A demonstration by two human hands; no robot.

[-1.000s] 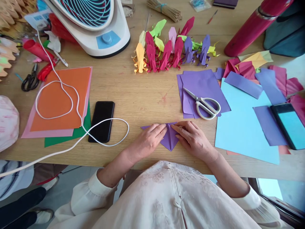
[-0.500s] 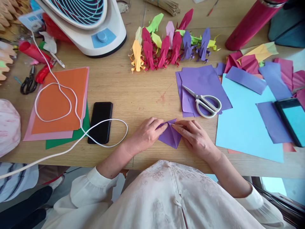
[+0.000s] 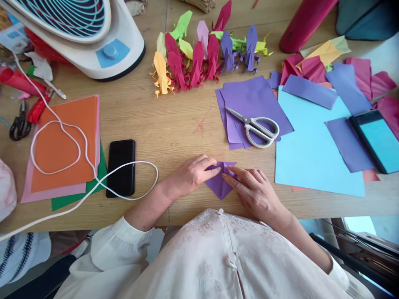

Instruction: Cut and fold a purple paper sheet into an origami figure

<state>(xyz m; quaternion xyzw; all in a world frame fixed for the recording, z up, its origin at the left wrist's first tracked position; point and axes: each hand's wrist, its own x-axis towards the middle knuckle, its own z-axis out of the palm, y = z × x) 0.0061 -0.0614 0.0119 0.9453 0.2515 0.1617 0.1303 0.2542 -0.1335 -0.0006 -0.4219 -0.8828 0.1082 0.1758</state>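
Observation:
A small folded sheet of purple origami paper (image 3: 219,186) lies near the table's front edge, its lower corner pointing toward me. My left hand (image 3: 195,176) grips its upper left side, thumb and fingers pressed near the central crease. On the right side, my right hand (image 3: 254,189) pinches a raised fold with thumb and index finger. Fingers cover parts of the paper's upper edge. Beyond my hands, white-handled scissors (image 3: 260,129) rest on a stack of purple paper (image 3: 249,93).
Several folded paper figures (image 3: 197,64) stand at the back. Left are a white fan (image 3: 123,45), orange paper (image 3: 65,145), a black phone (image 3: 121,168) and a looping white cable (image 3: 141,162). Right are light blue paper (image 3: 311,153), purple scraps, another device (image 3: 375,141) and a red bottle (image 3: 304,27).
The paper has turned slightly between my hands, and its upper part is folded differently. My right fingers have shifted along the fold. The whole view has also shifted and tilted a little.

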